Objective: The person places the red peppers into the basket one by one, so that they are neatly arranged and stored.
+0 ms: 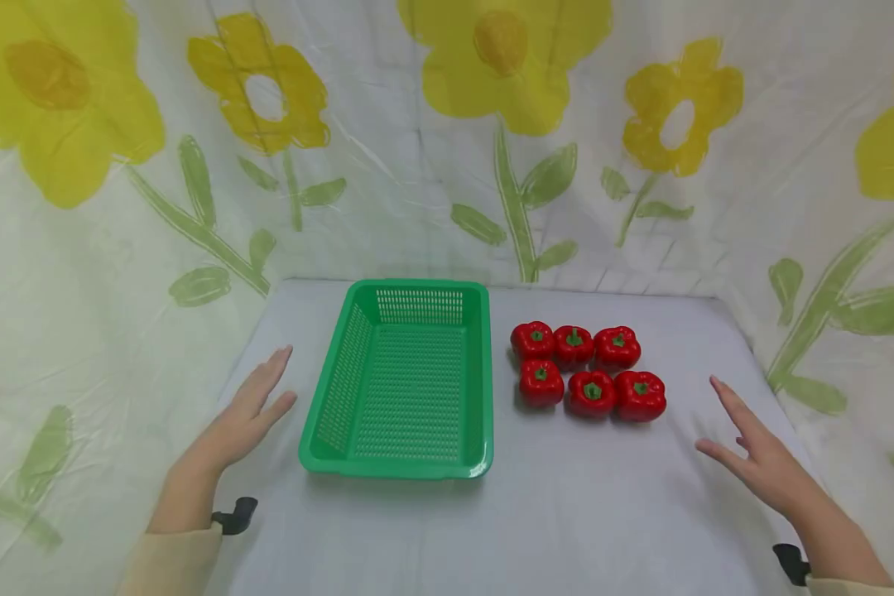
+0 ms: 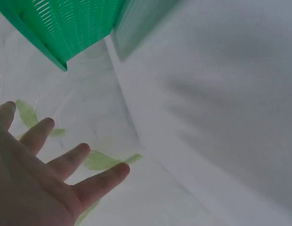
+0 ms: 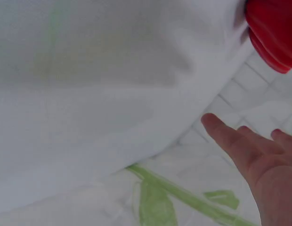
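Note:
A green plastic basket (image 1: 417, 470) stands on the table with nothing in it; its side also shows in the left wrist view (image 2: 80, 28). To its right lie several red peppers (image 1: 592, 393) in two rows, stems up. The left hand (image 1: 242, 418) is held left of the basket, fingers spread and straight, touching nothing; its palm side fills the lower left of the left wrist view. Right of the peppers, the right hand (image 1: 767, 463) hovers with extended fingers and holds nothing. In the right wrist view, part of a red pepper (image 3: 275, 30) shows beyond that hand (image 3: 263, 160).
A white cloth covers the table (image 1: 566, 513). Behind and at both sides hangs a pale curtain (image 1: 387, 165) with yellow flowers and green leaves. Each wrist wears a dark strap or mount, the left one (image 1: 236, 516) near the table's left edge.

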`<state>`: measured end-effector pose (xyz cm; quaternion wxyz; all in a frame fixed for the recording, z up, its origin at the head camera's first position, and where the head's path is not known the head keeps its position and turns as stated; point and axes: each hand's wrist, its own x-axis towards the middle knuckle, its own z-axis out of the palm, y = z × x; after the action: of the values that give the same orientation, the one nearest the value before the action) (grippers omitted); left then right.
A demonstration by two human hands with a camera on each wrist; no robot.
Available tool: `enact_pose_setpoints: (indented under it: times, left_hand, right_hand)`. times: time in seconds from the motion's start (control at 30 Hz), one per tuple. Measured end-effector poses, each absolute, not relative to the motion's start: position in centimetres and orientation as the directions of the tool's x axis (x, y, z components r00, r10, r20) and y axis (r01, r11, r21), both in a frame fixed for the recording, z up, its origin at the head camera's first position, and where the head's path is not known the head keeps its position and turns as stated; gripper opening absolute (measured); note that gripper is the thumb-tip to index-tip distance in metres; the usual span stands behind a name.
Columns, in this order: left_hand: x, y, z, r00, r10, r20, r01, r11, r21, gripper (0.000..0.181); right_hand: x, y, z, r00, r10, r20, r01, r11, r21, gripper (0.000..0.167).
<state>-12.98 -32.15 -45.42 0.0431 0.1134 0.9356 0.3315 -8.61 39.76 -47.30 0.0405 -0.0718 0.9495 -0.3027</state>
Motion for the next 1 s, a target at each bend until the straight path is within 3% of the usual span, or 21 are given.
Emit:
enact_pose_setpoints:
  times: [0.47,0.8,1.0]
  left_hand:
    - [-15.4,-30.3,-46.4,-0.965,0.262,-0.006,0.161,0.612,0.774,0.064]
    - [-15.6,-28.8,-47.1,-0.951,0.308,-0.015,0.123,0.423,0.898,0.056]
    - [-16.4,-28.4,-47.3,-0.968,0.251,-0.022,0.086,0.412,0.907,0.056]
  right_hand:
    - [-10.2,39.7,-48.4,-0.993,-0.119,-0.015,-0.077,0.725,-0.684,0.089]
    - [-10.8,39.2,-50.2,-0.980,-0.193,0.046,-0.135,0.481,-0.866,0.077]
    - [-11.8,38.5,-50.6,-0.983,-0.183,0.027,-0.105,0.432,-0.896,0.077]
